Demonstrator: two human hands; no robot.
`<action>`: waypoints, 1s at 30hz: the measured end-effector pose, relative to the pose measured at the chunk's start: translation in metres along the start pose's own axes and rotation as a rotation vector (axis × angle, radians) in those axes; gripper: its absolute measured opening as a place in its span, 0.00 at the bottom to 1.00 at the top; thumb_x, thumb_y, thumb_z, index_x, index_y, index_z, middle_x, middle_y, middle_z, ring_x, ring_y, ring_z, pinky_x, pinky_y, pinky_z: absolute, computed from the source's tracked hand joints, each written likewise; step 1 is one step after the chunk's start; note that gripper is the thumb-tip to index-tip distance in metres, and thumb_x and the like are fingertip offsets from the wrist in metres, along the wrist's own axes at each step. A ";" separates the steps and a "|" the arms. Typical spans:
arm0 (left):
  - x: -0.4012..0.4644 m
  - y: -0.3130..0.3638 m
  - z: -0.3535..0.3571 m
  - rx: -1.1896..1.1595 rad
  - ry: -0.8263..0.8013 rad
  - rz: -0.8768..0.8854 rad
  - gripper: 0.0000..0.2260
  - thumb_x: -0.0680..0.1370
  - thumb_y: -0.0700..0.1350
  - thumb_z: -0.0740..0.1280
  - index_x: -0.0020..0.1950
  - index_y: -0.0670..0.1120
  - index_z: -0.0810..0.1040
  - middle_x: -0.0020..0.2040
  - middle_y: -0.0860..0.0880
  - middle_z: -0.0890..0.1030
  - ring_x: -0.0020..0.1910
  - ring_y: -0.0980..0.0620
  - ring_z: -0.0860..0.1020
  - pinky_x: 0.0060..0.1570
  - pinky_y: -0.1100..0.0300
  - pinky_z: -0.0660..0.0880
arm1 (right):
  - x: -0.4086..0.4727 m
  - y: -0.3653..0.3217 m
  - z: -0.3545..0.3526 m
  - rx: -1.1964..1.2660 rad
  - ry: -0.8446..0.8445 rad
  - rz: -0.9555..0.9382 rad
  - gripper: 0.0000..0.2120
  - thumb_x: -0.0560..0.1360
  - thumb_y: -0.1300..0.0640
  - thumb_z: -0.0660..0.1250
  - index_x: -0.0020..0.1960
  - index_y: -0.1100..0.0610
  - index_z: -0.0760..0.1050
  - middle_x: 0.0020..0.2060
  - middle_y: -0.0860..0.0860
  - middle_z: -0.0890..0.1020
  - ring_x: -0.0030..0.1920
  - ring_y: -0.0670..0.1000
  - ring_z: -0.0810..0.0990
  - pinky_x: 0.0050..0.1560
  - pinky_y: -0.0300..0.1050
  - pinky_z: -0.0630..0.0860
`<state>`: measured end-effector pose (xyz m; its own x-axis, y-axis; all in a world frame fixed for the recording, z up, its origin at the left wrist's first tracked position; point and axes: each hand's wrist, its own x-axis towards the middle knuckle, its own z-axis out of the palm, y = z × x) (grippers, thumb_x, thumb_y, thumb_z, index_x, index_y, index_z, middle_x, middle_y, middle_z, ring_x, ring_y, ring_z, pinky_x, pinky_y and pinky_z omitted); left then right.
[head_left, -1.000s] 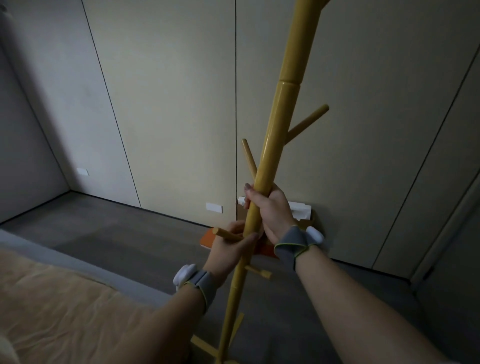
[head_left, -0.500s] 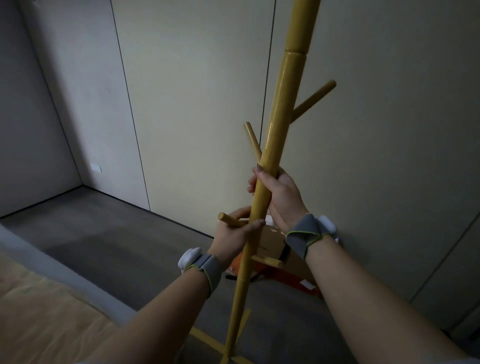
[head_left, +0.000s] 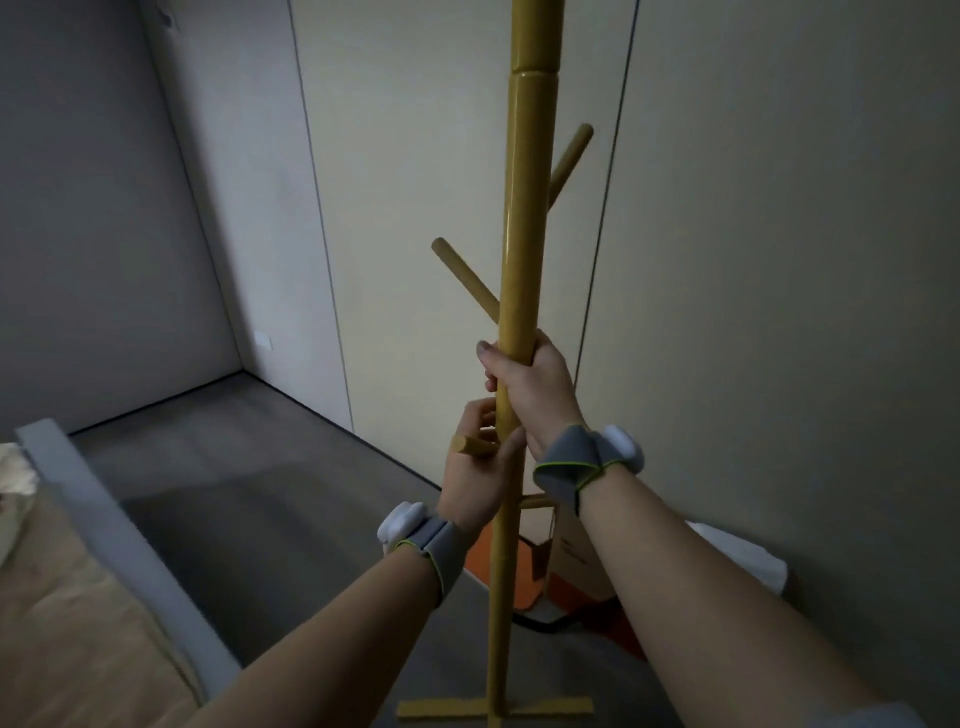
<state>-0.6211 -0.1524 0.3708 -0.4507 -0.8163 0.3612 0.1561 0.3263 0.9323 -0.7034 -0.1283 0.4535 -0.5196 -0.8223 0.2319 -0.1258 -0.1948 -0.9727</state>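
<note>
A tall yellow wooden coat rack stands nearly upright in front of me, with angled pegs sticking out left and right and a cross base near the floor. My right hand grips the pole at mid height. Just below it, my left hand holds the pole where a short peg juts toward me. Both wrists wear grey bands with white pods.
A bed with a grey frame and tan cover fills the lower left. An orange and cardboard box lies on the grey floor behind the pole, against pale wall panels. Open floor stretches to the back left corner.
The pole has swung from a rightward lean to nearly upright, and the view has turned toward the corner. Both hands keep their grip on the pole.
</note>
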 end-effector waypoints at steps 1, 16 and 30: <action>0.013 -0.005 0.001 0.034 -0.013 -0.004 0.15 0.76 0.46 0.70 0.62 0.51 0.72 0.54 0.50 0.80 0.54 0.52 0.80 0.48 0.54 0.82 | 0.016 0.004 -0.004 0.030 -0.047 0.022 0.12 0.70 0.49 0.73 0.50 0.53 0.77 0.35 0.51 0.80 0.38 0.50 0.81 0.50 0.54 0.82; 0.163 -0.072 -0.075 0.300 0.189 -0.194 0.11 0.65 0.44 0.72 0.44 0.48 0.74 0.35 0.51 0.77 0.34 0.56 0.76 0.38 0.54 0.80 | 0.196 0.031 0.071 0.201 -0.655 0.069 0.09 0.75 0.66 0.68 0.55 0.62 0.74 0.43 0.58 0.78 0.47 0.58 0.79 0.63 0.59 0.76; 0.323 -0.126 -0.228 0.146 0.332 -0.298 0.17 0.70 0.39 0.66 0.56 0.49 0.68 0.47 0.43 0.71 0.45 0.46 0.73 0.50 0.44 0.78 | 0.361 0.051 0.259 0.094 -0.643 0.055 0.14 0.72 0.64 0.71 0.57 0.60 0.74 0.41 0.56 0.80 0.45 0.54 0.81 0.61 0.57 0.77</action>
<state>-0.5855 -0.5659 0.3740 -0.1479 -0.9852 0.0870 -0.0739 0.0987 0.9924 -0.6792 -0.5736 0.4872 0.0896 -0.9826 0.1625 -0.0238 -0.1653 -0.9860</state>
